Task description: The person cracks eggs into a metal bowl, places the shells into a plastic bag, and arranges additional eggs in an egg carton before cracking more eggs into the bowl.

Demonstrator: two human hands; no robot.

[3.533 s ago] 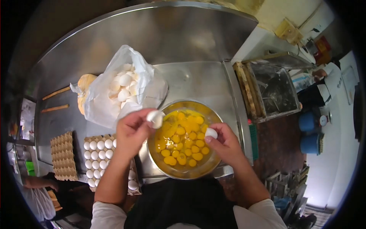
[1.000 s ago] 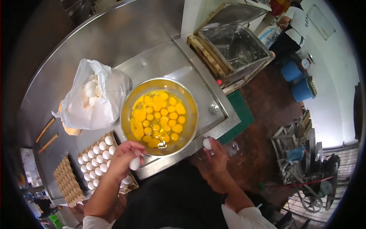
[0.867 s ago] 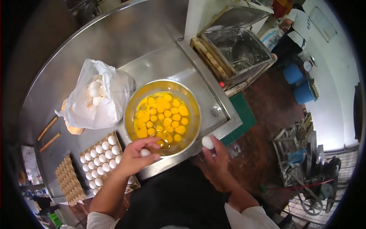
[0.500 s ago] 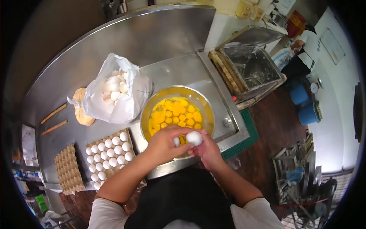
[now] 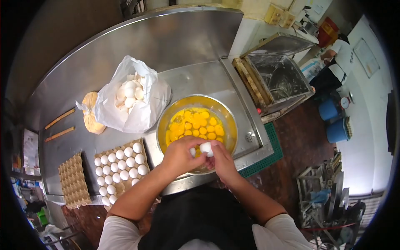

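Over the near rim of a metal bowl (image 5: 230, 121) my two hands meet at a white egg (image 5: 206, 148). My right hand (image 5: 221, 160) has its fingers around this egg. My left hand (image 5: 180, 155) is curled, with a second white egg or shell (image 5: 192, 152) in its fingers, and its fingertips reach the first egg. Several yellow yolks (image 5: 196, 123) lie in the bowl below. Left of the bowl, a carton tray (image 5: 118, 184) bears several white eggs (image 5: 123, 165). A white plastic bag (image 5: 110, 106) with eggshells (image 5: 130, 92) stands behind it.
An empty carton tray (image 5: 75, 181), two wooden sticks (image 5: 60, 133) and a tied bag (image 5: 92, 114) are on the metal counter (image 5: 189, 77) at left. Beyond the counter's right edge stands an open metal container (image 5: 283, 77). A person (image 5: 339, 58) stands at the far right.
The egg between my hands has shifted slightly left, and its lower side now looks broken. The view has shifted a little.
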